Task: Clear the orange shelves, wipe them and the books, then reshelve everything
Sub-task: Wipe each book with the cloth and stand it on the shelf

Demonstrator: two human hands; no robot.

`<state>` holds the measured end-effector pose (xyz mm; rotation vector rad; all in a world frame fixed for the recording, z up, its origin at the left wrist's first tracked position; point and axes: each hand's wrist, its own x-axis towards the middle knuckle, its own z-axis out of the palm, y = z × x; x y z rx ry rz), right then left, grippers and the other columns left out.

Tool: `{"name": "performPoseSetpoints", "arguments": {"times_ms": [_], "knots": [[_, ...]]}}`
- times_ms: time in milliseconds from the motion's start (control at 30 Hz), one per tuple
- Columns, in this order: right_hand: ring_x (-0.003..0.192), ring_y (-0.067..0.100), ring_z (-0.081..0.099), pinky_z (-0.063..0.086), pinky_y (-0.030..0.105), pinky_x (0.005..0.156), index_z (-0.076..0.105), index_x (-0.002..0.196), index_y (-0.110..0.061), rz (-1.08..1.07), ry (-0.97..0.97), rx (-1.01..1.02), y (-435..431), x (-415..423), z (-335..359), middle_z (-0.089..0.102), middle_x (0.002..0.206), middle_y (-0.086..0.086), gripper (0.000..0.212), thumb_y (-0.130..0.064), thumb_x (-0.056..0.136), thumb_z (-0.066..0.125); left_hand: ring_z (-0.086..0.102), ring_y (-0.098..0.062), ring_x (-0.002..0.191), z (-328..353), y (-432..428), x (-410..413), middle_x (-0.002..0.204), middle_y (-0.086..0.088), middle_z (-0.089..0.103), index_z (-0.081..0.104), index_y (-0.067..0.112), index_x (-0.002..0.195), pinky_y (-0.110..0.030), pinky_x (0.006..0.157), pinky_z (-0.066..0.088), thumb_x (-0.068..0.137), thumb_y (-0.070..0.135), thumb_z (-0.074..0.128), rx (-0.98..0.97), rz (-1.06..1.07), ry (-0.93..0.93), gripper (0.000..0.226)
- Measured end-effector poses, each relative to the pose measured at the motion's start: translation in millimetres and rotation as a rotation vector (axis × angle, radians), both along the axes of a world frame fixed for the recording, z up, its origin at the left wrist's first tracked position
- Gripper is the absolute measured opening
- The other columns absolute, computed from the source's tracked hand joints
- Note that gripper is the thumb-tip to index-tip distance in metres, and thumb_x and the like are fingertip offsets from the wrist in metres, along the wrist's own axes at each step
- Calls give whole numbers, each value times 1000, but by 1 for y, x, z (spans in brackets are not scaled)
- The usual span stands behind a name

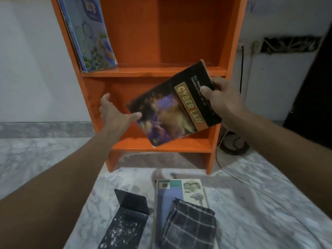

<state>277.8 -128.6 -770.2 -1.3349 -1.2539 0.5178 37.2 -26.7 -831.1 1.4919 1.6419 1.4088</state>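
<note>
My right hand [221, 97] grips the top end of a dark book titled "Cyber Law" [172, 108], held tilted in front of the lower compartment of the orange shelf unit [152, 71]. My left hand [115, 114] is spread open at the book's lower left corner, its thumb touching the cover. On the upper shelf, blue books [91, 35] lean against the left wall. On the floor in front lies another book [179, 191] with a folded checked cloth [190, 225] on top of it.
A black metal bookend [125, 214] with white specks lies on the marble floor left of the lying book. A cable and a round dark object [233, 142] sit right of the shelf unit. White walls stand behind, and a dark edge [312, 78] is at far right.
</note>
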Motion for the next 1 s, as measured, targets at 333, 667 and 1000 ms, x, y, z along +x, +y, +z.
{"name": "performPoseSetpoints", "arguments": {"times_ms": [333, 667, 1000], "knots": [[95, 14, 65, 57, 36, 80, 65, 113, -23, 74, -672, 35, 5, -26, 40, 67, 105, -5, 23, -30, 90, 65, 72, -25, 91, -12, -43, 21, 99, -11, 75, 70, 5, 102, -28, 74, 55, 89, 9, 69, -119, -528, 45, 14], [106, 16, 58, 49, 15, 69, 44, 138, -12, 110, 14, -127, 5, -25, -39, 57, 121, -1, 57, -16, 87, 70, 69, -22, 100, 26, -47, -1, 105, -4, 73, 68, 19, 101, -38, 88, 55, 93, 11, 64, -15, -426, -295, 12], [97, 18, 63, 56, 32, 81, 55, 116, -19, 81, -13, -109, 38, -82, -38, 62, 111, 5, 62, -43, 66, 83, 69, -19, 102, 47, -40, -36, 103, 1, 75, 67, 24, 103, -41, 92, 55, 95, 17, 62, 3, -516, -332, 12]]}}
